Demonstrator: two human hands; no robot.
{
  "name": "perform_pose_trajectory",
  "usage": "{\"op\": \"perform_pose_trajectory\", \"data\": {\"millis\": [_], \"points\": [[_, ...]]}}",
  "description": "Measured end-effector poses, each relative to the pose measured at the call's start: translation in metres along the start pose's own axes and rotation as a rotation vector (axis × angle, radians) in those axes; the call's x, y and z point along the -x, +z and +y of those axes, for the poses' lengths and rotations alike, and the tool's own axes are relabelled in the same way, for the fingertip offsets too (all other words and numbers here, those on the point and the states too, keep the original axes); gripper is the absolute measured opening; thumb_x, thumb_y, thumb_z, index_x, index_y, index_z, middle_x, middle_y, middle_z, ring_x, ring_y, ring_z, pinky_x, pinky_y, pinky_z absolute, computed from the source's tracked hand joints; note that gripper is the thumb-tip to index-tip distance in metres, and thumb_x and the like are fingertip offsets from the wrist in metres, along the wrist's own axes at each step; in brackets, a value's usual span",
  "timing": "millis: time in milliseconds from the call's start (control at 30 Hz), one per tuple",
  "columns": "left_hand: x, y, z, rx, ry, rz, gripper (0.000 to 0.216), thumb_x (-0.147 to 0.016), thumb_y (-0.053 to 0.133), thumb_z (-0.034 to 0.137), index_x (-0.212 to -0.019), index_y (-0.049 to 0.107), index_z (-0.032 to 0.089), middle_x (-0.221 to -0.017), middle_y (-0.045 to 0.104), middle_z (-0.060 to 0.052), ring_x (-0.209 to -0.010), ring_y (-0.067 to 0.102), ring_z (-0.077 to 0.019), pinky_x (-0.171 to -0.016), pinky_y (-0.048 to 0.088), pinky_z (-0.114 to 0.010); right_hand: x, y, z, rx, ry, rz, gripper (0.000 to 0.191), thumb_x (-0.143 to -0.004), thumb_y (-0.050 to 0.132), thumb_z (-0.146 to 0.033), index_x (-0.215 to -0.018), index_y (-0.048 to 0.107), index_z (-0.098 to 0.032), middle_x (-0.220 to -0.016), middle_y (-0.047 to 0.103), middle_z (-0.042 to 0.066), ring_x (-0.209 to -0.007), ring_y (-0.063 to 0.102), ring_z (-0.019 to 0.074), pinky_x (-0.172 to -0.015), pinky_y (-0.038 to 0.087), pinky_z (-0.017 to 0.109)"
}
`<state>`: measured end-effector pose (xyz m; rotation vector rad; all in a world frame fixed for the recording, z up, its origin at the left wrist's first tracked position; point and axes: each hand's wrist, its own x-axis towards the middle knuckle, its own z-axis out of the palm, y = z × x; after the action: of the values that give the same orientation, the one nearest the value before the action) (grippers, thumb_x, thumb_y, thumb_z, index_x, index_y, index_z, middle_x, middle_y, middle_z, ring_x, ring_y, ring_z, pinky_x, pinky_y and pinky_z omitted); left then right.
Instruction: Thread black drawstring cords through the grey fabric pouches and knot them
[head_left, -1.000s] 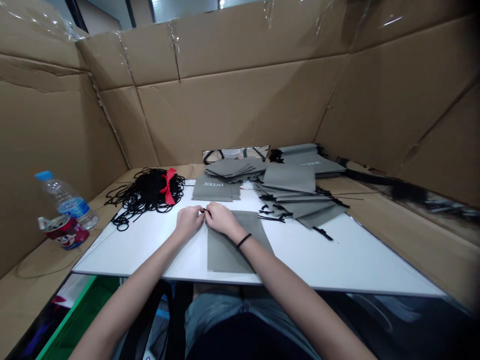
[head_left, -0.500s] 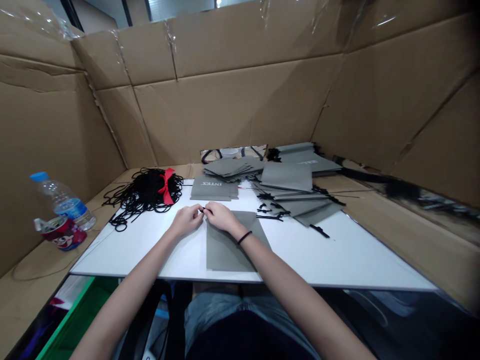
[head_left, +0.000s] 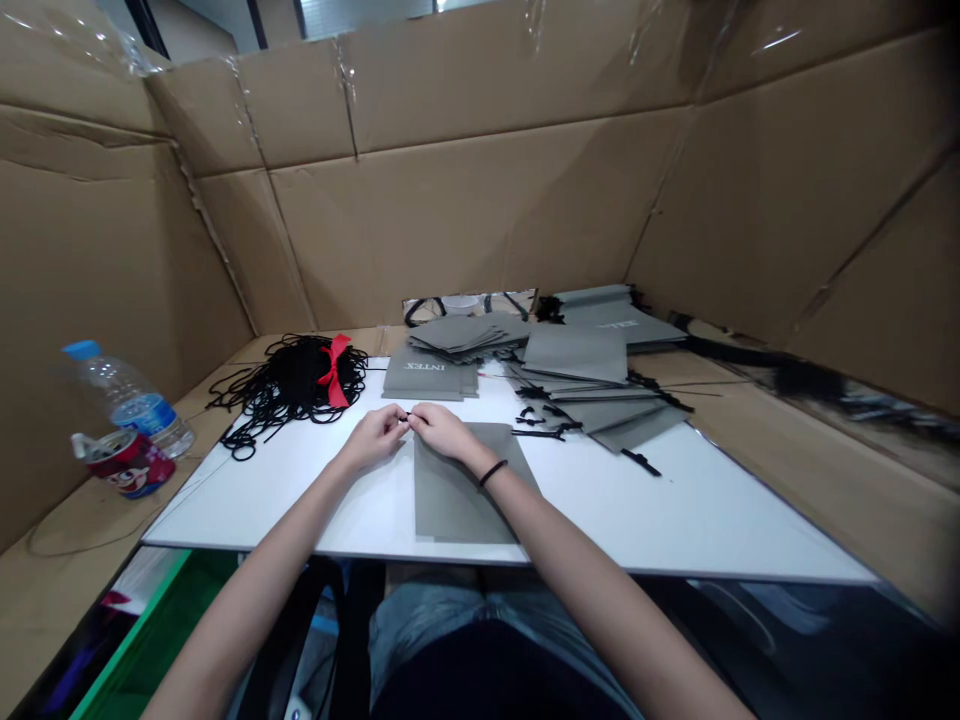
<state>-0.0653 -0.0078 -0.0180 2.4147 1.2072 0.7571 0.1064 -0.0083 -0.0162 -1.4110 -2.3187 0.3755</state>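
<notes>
My left hand (head_left: pixel 377 434) and my right hand (head_left: pixel 441 430) meet at the top left corner of a grey pouch (head_left: pixel 469 500) that lies flat on the white board. Between the fingertips of both hands shows a small bit of black cord (head_left: pixel 405 416), pinched from either side. The fingers cover most of it, so its shape is hidden. A black band (head_left: pixel 492 473) circles my right wrist. Beyond my hands lies a grey pouch lettered INTEX (head_left: pixel 424 374), with more pouches stacked behind it.
A bundle of black cords (head_left: pixel 289 385) tied with a red ribbon (head_left: pixel 335 371) lies left. Corded grey pouches (head_left: pixel 574 355) pile up at the right. A water bottle (head_left: pixel 133 400) and a red can (head_left: pixel 131 464) stand far left. Cardboard walls (head_left: pixel 480 210) surround the board.
Both hands stay at the pouch's corner, still pinching the black cord; the fingers have shifted only very slightly. The other things lie as before.
</notes>
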Motion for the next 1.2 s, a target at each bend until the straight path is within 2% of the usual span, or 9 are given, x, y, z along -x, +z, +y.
{"op": "perform_pose_trajectory", "data": {"millis": [167, 400, 633, 800, 933, 1067, 1200], "points": [[0.003, -0.005, 0.006, -0.126, 0.029, -0.089, 0.017, -0.088, 0.041, 0.028, -0.087, 0.056, 0.019, -0.065, 0.061, 0.001, -0.056, 0.053, -0.0125, -0.053, 0.035, -0.021, 0.001, 0.000, -0.001, 0.010, 0.015, -0.032, 0.026, -0.092, 0.054, -0.036, -0.104, 0.060, -0.014, -0.101, 0.063, 0.005, -0.089, 0.061, 0.0158, -0.080, 0.052, 0.037], [0.001, -0.007, 0.020, -0.467, 0.043, -0.112, 0.016, -0.083, 0.046, 0.020, -0.087, 0.060, 0.014, -0.071, 0.068, -0.011, -0.066, 0.064, -0.0261, -0.058, 0.038, -0.029, 0.005, -0.004, -0.009, 0.029, 0.054, -0.056, 0.026, -0.092, 0.054, -0.037, -0.101, 0.061, -0.014, -0.101, 0.063, 0.005, -0.091, 0.061, 0.0164, -0.083, 0.051, 0.038], [-0.001, -0.002, 0.017, -0.640, 0.118, -0.114, 0.014, -0.079, 0.051, 0.014, -0.087, 0.062, 0.011, -0.072, 0.070, -0.014, -0.061, 0.065, -0.0250, -0.057, 0.039, -0.030, 0.005, -0.003, -0.008, -0.019, 0.095, -0.106, 0.027, -0.092, 0.054, -0.037, -0.105, 0.060, -0.014, -0.102, 0.063, 0.005, -0.088, 0.061, 0.0156, -0.078, 0.053, 0.036], [0.001, -0.003, 0.011, -0.650, 0.153, -0.026, 0.020, -0.086, 0.045, 0.016, -0.096, 0.063, 0.015, -0.076, 0.071, -0.011, -0.066, 0.066, -0.0232, -0.059, 0.037, -0.029, 0.001, 0.000, -0.003, -0.077, 0.118, -0.082, 0.028, -0.091, 0.055, -0.037, -0.105, 0.060, -0.013, -0.100, 0.063, 0.004, -0.084, 0.062, 0.0150, -0.074, 0.053, 0.033], [0.000, -0.007, 0.009, -0.616, 0.129, 0.050, 0.024, -0.092, 0.042, 0.022, -0.094, 0.065, 0.018, -0.076, 0.071, -0.011, -0.066, 0.065, -0.0228, -0.059, 0.035, -0.029, -0.001, 0.001, -0.002, -0.102, 0.117, -0.003, 0.029, -0.091, 0.054, -0.040, -0.093, 0.062, -0.012, -0.086, 0.063, 0.001, -0.074, 0.060, 0.0131, -0.067, 0.050, 0.028], [-0.001, -0.006, 0.010, -0.532, 0.075, 0.094, 0.022, -0.090, 0.048, 0.025, -0.083, 0.067, 0.017, -0.070, 0.070, -0.011, -0.063, 0.063, -0.0221, -0.060, 0.033, -0.029, 0.000, -0.002, -0.007, -0.100, 0.117, 0.080, 0.030, -0.087, 0.051, -0.033, -0.069, 0.063, -0.013, -0.063, 0.059, 0.000, -0.059, 0.050, 0.0104, -0.054, 0.032, 0.023], [-0.001, -0.001, 0.013, -0.381, 0.007, 0.125, 0.017, -0.083, 0.055, 0.021, -0.081, 0.071, 0.016, -0.068, 0.070, -0.009, -0.060, 0.060, -0.0194, -0.059, 0.032, -0.028, 0.001, -0.005, -0.014, -0.081, 0.138, 0.141, 0.026, -0.079, 0.051, -0.028, -0.060, 0.064, -0.015, -0.059, 0.061, 0.003, -0.055, 0.044, 0.0109, -0.051, 0.022, 0.026]]}}
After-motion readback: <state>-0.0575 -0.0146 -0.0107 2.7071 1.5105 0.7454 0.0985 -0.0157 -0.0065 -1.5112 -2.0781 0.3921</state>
